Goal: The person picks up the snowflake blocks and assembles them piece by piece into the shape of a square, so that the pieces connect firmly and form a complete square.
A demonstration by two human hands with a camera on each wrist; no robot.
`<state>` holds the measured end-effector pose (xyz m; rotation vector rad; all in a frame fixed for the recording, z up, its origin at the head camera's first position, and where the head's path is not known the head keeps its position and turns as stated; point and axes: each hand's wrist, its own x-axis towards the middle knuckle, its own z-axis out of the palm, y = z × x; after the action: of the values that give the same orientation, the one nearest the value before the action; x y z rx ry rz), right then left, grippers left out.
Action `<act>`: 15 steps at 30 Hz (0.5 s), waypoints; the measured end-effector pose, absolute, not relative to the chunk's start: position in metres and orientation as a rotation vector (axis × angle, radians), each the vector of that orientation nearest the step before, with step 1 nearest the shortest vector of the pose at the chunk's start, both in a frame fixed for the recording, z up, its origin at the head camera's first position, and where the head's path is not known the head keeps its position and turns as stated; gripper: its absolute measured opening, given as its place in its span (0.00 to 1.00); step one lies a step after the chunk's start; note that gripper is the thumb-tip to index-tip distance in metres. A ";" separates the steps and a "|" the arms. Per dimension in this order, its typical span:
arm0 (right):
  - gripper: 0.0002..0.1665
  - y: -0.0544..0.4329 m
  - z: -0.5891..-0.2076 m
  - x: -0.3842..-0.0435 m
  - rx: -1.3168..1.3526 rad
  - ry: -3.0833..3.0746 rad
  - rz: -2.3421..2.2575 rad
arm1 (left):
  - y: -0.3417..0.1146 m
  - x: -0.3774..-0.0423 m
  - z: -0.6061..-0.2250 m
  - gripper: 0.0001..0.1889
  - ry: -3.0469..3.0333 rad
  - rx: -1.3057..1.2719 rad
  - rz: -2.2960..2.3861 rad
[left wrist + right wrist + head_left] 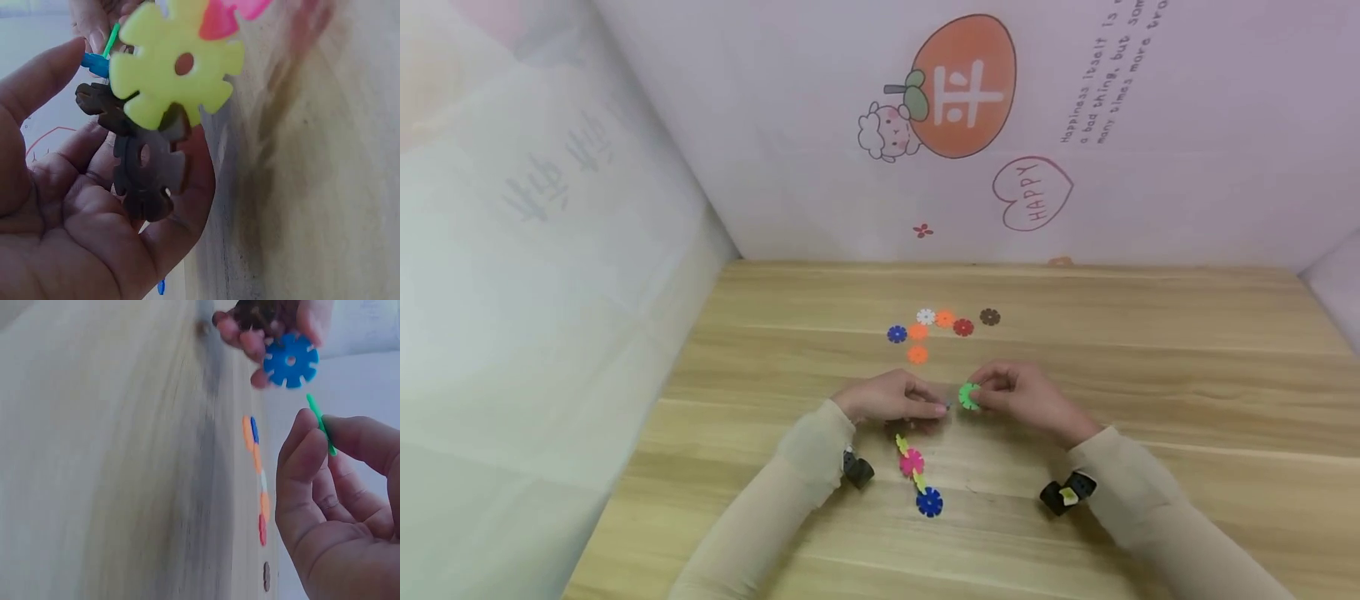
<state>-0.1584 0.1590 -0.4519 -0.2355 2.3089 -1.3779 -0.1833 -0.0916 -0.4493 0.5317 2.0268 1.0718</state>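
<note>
My left hand (891,396) pinches a light-blue notched disc (303,359) at one end of a chain of interlocked flower-shaped discs. Dark brown discs (165,165) follow it, lying against the curled fingers in the left wrist view. From there the chain runs toward me through a yellow disc (150,62), a pink disc (912,462) and another yellow disc (920,482) to a dark blue disc (929,502). Between thumb and fingertips, my right hand (1030,396) holds a green disc (321,425). A small gap separates the green disc from the light-blue one.
Beyond the hands, loose discs lie flat on the wooden table (1150,333): a blue disc (897,334), a white disc (926,317), several orange discs (917,355), a red disc (963,327) and a brown disc (990,317). A printed backdrop (820,192) borders the far edge.
</note>
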 end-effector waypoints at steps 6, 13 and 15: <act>0.16 0.153 -0.454 -0.155 -0.216 2.260 -1.406 | -0.092 -0.182 -0.449 0.15 1.977 0.527 1.103; 0.18 0.153 -0.454 -0.155 -0.157 2.263 -1.430 | -0.090 -0.182 -0.449 0.18 1.947 0.521 1.151; 0.18 0.152 -0.454 -0.154 -0.164 2.257 -1.436 | -0.089 -0.182 -0.450 0.17 1.950 0.524 1.154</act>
<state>-0.1541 0.1520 -0.4535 -0.1638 2.2566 -1.4357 -0.1816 -0.0892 -0.4498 0.5242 1.9499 1.1543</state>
